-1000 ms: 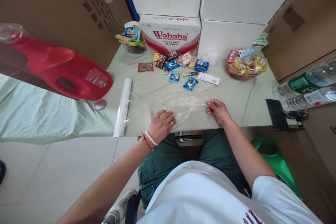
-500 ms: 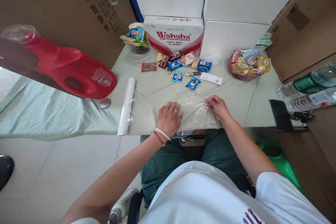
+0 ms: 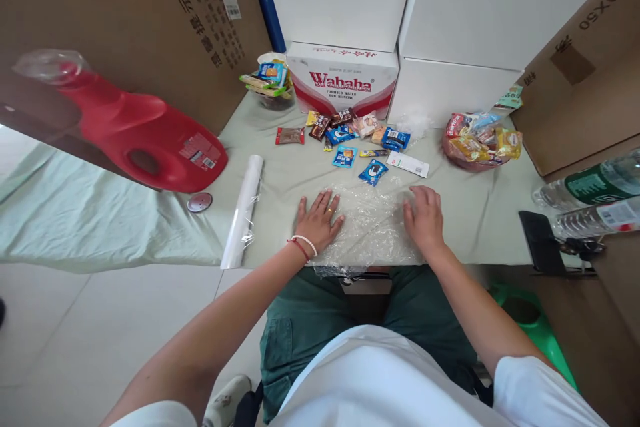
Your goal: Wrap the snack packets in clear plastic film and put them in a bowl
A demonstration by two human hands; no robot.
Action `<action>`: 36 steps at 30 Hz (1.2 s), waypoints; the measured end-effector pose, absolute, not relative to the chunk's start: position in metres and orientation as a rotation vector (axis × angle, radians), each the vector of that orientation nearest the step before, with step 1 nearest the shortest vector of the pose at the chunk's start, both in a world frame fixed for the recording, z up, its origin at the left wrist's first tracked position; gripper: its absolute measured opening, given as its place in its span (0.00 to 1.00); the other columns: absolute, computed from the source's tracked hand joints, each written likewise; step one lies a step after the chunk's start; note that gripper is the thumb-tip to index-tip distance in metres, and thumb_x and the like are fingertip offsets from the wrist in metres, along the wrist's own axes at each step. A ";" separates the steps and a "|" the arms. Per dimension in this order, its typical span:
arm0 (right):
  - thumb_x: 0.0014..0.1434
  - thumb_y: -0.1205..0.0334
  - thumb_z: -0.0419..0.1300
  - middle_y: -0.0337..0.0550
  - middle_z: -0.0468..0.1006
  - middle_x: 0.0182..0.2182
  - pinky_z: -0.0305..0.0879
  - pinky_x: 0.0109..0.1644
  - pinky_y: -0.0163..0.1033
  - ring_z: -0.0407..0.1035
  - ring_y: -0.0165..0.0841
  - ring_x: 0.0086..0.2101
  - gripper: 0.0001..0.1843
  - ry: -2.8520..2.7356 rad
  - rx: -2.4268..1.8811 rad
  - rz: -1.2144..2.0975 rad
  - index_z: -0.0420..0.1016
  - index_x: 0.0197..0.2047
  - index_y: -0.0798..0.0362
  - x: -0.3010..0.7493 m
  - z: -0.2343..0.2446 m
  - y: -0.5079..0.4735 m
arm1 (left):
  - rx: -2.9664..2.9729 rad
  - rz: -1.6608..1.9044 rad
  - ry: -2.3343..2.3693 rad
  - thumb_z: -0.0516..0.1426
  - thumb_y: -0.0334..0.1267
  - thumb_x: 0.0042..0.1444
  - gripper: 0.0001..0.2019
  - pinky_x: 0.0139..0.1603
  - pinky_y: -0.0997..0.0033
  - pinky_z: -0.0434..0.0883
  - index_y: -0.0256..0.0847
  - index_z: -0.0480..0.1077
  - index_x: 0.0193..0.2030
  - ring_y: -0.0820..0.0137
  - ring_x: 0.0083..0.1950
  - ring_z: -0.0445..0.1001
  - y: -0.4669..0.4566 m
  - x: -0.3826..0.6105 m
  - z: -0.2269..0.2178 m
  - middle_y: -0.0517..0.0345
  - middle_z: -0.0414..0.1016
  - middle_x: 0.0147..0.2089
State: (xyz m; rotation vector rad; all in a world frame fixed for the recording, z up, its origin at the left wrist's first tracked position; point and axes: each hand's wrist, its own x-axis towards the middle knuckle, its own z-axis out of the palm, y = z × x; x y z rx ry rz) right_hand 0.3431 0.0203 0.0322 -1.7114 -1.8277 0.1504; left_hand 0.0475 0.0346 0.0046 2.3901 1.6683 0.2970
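A crinkled sheet of clear plastic wrap (image 3: 371,230) lies on the cloth in front of me, its near edge hanging over the table's front. Flat on its left part rests my left hand (image 3: 319,219), fingers spread. My right hand (image 3: 424,217) is at the sheet's right side, fingers stretched out and slightly bent, with nothing seen in them. To the left lies a roll of plastic wrap (image 3: 243,213). Just beyond the sheet are a blue snack packet (image 3: 373,172), a light blue packet (image 3: 345,157) and a white label strip (image 3: 407,164).
Several wrapped snacks (image 3: 340,125) lie before a Wahaha carton (image 3: 345,83). A snack bowl (image 3: 475,159) stands right, a snack cup (image 3: 275,97) left. A red jug (image 3: 150,133), round lid (image 3: 199,202), water bottles (image 3: 590,187) and black phone (image 3: 541,240) flank the area.
My right hand has let go of the sheet's right edge and its fingers have opened. The left hand's fingers have spread wider on the sheet. The view has tilted slightly.
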 end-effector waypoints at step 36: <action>0.62 0.68 0.57 0.51 0.79 0.59 0.57 0.68 0.51 0.64 0.48 0.61 0.24 -2.859 -1.380 0.190 0.80 0.60 0.53 0.269 0.057 0.285 | 2.476 0.184 1.669 0.45 0.55 0.73 0.34 0.80 0.34 0.40 0.44 0.50 0.80 0.54 0.82 0.51 0.029 0.016 0.006 0.48 0.50 0.82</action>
